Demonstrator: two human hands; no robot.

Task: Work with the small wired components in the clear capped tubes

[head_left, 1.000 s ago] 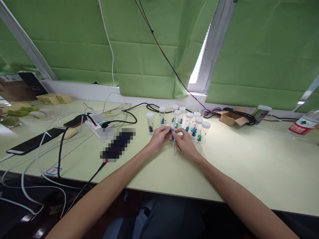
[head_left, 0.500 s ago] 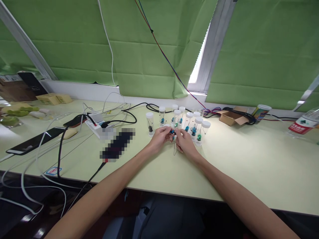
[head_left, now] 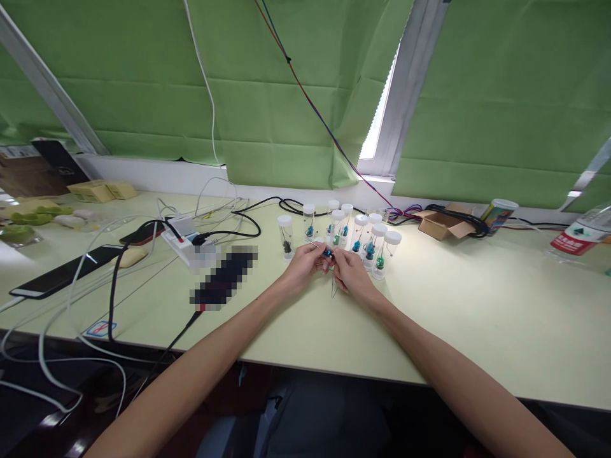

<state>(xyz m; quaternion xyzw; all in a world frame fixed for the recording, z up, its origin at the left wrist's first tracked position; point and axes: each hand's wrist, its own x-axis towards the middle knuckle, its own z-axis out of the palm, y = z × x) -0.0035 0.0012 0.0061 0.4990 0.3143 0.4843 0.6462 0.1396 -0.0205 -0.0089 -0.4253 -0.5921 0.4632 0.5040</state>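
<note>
Fingertips of my left hand point(head_left: 306, 264) and my right hand point(head_left: 352, 272) meet over the table, both closed on a small blue-and-black part point(head_left: 328, 253). What the part is I cannot make out. A thin metal rod point(head_left: 313, 242) sticks out above my left fingers. Below my right fingers hangs a bent thin wire point(head_left: 333, 290); whether it belongs to the same part is hidden. Just behind the hands stand several clear tubes with white caps point(head_left: 392, 238), holding blue, green or black pieces with wires. One tube with a black piece point(head_left: 286, 238) stands apart on the left.
On the left lie a power strip point(head_left: 188, 248), tangled cables, a blurred-out dark device point(head_left: 224, 277) and a tablet-like device point(head_left: 64, 272). To the right are an open cardboard box point(head_left: 443, 226), a printed can point(head_left: 499, 216) and a plastic bottle point(head_left: 580, 235). The table's front edge point(head_left: 334, 372) runs below my forearms.
My hands stay together on the small part, with only slight finger shifts. The whole view has moved a little; the tubes stand as before.
</note>
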